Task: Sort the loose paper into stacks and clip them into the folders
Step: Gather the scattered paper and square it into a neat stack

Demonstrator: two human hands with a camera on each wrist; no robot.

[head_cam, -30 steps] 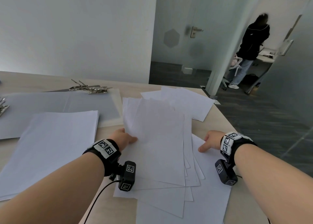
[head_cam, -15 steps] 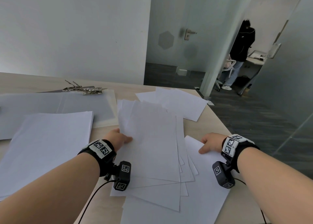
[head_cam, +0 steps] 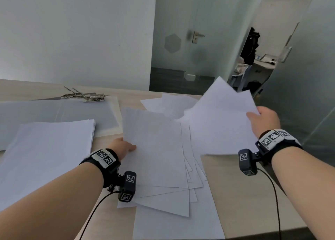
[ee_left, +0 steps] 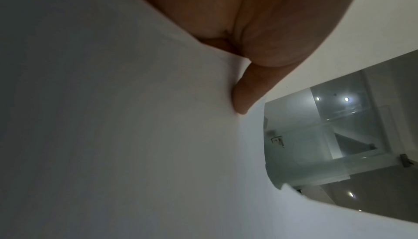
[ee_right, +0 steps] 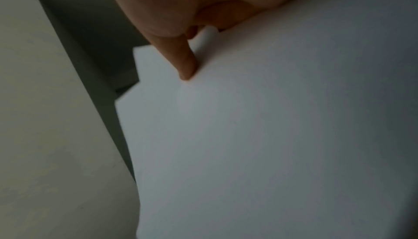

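A fanned pile of loose white sheets (head_cam: 159, 154) lies in the middle of the table. My left hand (head_cam: 123, 147) grips the pile's left edge, thumb (ee_left: 244, 92) on top of the paper (ee_left: 135, 135). My right hand (head_cam: 262, 120) holds a few sheets (head_cam: 219, 123) lifted off the table at the right; its thumb (ee_right: 185, 60) pinches them (ee_right: 271, 135) from above. A neat stack of paper (head_cam: 47, 149) lies at the left. Grey folders (head_cam: 59, 114) lie behind it, with metal clips (head_cam: 87, 95) at their far edge.
More loose sheets (head_cam: 166, 103) lie at the back of the pile. The table's right edge (head_cam: 282, 194) runs close under my right arm. A glass door (head_cam: 190, 40) stands beyond the table, and a person in dark clothes (head_cam: 251, 45) stands far back.
My right hand has picked up a few sheets from the right side of the table and raised them up and to the right. My left hand keeps hold of the pile's edge.
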